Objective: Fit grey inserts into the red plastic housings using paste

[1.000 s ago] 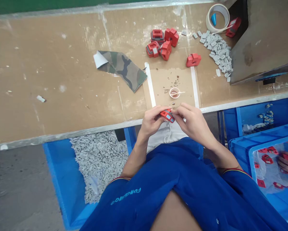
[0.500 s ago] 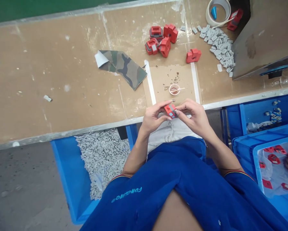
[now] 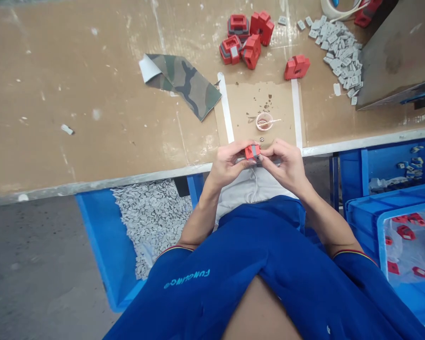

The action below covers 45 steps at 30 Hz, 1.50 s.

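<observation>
My left hand (image 3: 229,163) and my right hand (image 3: 282,160) meet at the near edge of the workbench (image 3: 91,118). Both pinch one small red plastic part with a grey insert (image 3: 252,151) between their fingertips. Just beyond the hands stands a small white cup (image 3: 264,122) with a thin stick lying in it, on a taped cardboard patch (image 3: 260,106). Farther back sit a cluster of red parts (image 3: 246,38) and a single red part (image 3: 296,67).
A heap of small grey pieces (image 3: 340,45) lies at the back right beside a brown box (image 3: 396,47). A camouflage cloth strip (image 3: 184,85) lies left of the patch. A blue bin of grey pieces (image 3: 148,226) stands below the bench; another blue bin (image 3: 407,231) at right holds red parts.
Both hands have turned the red part between the fingers, and its grey side now faces right. The view has shifted, so the bench looks lower. The other person's hand at right is gone from view.
</observation>
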Motion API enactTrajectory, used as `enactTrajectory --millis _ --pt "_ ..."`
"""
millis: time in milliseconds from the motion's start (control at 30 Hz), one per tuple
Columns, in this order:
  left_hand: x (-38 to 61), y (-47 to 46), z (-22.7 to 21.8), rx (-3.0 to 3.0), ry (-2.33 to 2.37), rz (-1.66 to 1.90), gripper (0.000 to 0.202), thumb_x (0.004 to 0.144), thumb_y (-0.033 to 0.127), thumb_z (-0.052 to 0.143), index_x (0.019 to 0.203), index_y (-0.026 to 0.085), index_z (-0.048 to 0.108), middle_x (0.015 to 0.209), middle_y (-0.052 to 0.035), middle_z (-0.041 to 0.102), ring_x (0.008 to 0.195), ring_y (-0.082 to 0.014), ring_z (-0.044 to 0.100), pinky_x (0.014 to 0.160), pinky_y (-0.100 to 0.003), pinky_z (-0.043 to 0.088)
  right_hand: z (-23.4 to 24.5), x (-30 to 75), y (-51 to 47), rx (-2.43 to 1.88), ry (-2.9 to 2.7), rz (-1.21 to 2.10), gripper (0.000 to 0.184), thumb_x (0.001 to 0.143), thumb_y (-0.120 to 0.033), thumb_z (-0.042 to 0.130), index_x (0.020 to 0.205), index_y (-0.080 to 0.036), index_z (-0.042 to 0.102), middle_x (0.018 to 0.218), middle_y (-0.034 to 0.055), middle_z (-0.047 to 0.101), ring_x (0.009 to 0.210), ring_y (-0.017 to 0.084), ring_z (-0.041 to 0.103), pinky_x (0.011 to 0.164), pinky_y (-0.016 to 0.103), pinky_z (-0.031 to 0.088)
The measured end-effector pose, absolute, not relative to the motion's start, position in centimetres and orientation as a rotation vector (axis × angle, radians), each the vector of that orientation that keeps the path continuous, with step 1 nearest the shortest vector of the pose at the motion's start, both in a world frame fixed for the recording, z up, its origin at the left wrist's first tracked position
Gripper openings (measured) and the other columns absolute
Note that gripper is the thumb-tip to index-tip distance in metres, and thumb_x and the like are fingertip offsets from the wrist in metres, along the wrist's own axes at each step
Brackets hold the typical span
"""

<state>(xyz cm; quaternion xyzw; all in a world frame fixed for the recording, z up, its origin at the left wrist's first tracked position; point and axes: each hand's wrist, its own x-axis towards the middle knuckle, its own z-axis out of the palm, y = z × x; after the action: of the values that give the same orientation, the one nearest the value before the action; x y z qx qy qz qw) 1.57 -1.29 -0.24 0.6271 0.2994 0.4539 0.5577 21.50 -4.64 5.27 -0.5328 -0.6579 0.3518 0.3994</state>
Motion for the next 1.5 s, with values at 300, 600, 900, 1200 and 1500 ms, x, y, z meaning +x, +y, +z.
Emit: enactTrajectory --millis 300,600,900,1200,1500 --pt "1.9 -1.7 -0.2 1.468 0.724 1.064 0.051 0.088 0.04 0.085 0.135 0.023 0.072 0.123 -0.0112 0.079 0.1 -0.0185 0.078 0.091 -0.03 0.064 5.7 22.1 -5.4 -1.415 -1.77 0.832 0.011 0.099 -0.024 0.067 0.095 -0.02 0.076 0.084 0.0036 0.068 0.073 0.015 0.063 0.067 0.028 0.05" --pt "1.7 -1.6 -0.3 1.507 0.713 1.048 0.048 0.089 0.041 0.084 0.132 0.021 0.074 0.119 -0.0112 0.08 0.092 -0.0162 0.078 0.087 -0.027 0.063 6.7 22.5 -4.3 -1.468 -2.018 0.901 0.011 0.092 -0.019 0.063 0.081 -0.02 0.063 0.075 0.0016 0.068 0.063 0.014 0.057 0.063 0.027 0.04" --pt "1.5 -1.5 -0.1 1.509 0.742 1.022 0.047 0.09 0.043 0.083 0.129 0.019 0.074 0.119 -0.0122 0.08 0.094 -0.018 0.077 0.089 -0.03 0.063 6.5 22.0 -4.0 -1.487 -2.036 0.895 0.019 0.092 -0.019 0.06 0.075 -0.022 0.053 0.068 -0.0009 0.061 0.056 0.012 0.048 0.059 0.027 0.033" --pt "1.9 -1.5 0.8 1.414 0.674 0.989 0.045 0.092 0.039 0.081 0.134 0.023 0.073 0.123 -0.0113 0.079 0.098 -0.0187 0.077 0.09 -0.03 0.063 6.5 21.8 -5.2 -1.371 -1.967 0.756 0.014 0.1 -0.022 0.055 0.086 -0.022 0.058 0.078 0.003 0.068 0.067 0.015 0.059 0.065 0.027 0.044" --pt "1.4 -1.0 0.9 1.452 0.691 1.015 0.04 0.091 0.041 0.082 0.126 0.023 0.078 0.117 -0.0107 0.079 0.106 -0.0218 0.075 0.094 -0.033 0.062 5.7 20.6 -5.0 -1.394 -1.927 0.72 0.023 0.095 -0.02 0.055 0.075 -0.025 0.044 0.064 -0.0022 0.055 0.055 0.013 0.046 0.056 0.027 0.036"
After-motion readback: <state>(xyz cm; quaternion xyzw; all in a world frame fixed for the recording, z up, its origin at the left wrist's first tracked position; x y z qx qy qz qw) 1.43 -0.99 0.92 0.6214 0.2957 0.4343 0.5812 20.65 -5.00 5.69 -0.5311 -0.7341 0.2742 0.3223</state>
